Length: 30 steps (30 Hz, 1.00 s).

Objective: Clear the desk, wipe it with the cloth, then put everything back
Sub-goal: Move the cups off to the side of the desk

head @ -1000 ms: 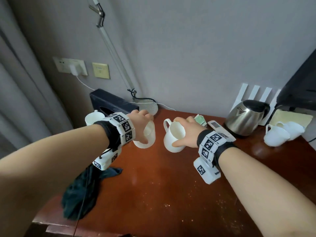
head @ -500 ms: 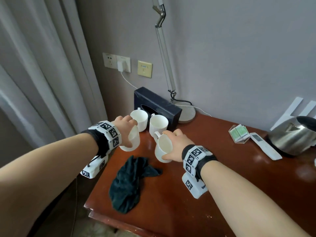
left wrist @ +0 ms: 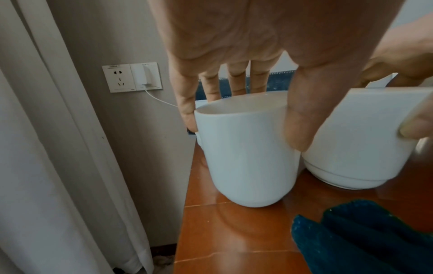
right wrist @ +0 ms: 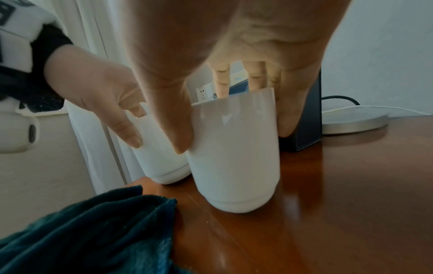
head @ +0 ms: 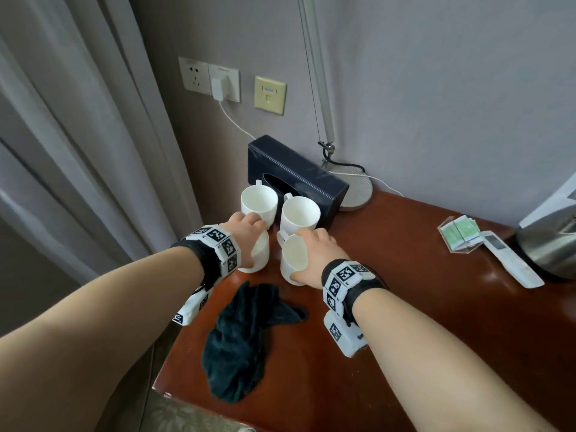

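A person stands at the corner of a reddish wooden surface [head: 436, 322], seen from above, each hand gripping a white mug from the top. The left hand [head: 246, 233] has its fingers [left wrist: 187, 103] and thumb curled down round the rim of one mug [head: 258, 255], which sits on or just above the surface near its left edge; contact with the wood is hard to judge. The right hand [head: 314, 254] grips a second mug [head: 291, 260] the same way, thumb on the near wall and fingers over the far rim, touching or just beside the first.

Two more white mugs [head: 259, 202] stand behind them in front of a dark tissue box [head: 299, 179]. A dark crumpled cloth [head: 246, 344] lies loose near the front corner, held by neither hand.

Further right, a clear holder of green sachets [head: 459, 233], a white remote [head: 511, 263] and part of a metal kettle [head: 551, 247] rest on the surface, and a lamp base [head: 358, 194] sits by the wall.

The mugs seem to be being gathered into this corner. Whether this is clearing or putting back cannot be told; the cloth lies unused and several items remain on the surface
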### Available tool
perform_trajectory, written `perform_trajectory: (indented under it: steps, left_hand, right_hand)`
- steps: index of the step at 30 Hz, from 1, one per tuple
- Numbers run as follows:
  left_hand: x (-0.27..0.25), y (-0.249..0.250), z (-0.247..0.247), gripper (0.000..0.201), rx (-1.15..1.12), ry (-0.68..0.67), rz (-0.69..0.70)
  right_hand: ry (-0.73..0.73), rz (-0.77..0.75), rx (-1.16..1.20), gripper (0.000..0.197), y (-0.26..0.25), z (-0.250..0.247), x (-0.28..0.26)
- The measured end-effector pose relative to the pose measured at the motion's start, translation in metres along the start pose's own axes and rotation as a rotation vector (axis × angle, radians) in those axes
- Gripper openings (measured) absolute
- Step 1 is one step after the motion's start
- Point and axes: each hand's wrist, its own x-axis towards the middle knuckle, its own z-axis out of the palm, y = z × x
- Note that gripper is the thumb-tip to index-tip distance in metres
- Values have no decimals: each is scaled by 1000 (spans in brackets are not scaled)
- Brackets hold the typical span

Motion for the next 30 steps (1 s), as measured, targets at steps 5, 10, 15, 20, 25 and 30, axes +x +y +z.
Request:
perform_trajectory:
  steps: [5,10,15,20,25,30]
  left_hand:
    - [8,7,-6,87,46,-25,22]
    - [11,9,-5,86,85,-17,21]
    - [12,7,0,86,67,19,16]
    - [6,6,1,84,28,65,32]
    - [-5,16,-12,75,-47,171,61]
    - [-18,39,-33,80,-79,259,103]
  right_hand:
    - [-5,5,11,77,-2,0,6]
    - [14,27,57,87,-3,0,8]
    - [17,41,80,91,-2,2,8]
    - [-1,31,62,93,1,0,4]
    - [11,29,34,95,10,-12,-7]
    - [86,11,-14,94,30,-32,-31]
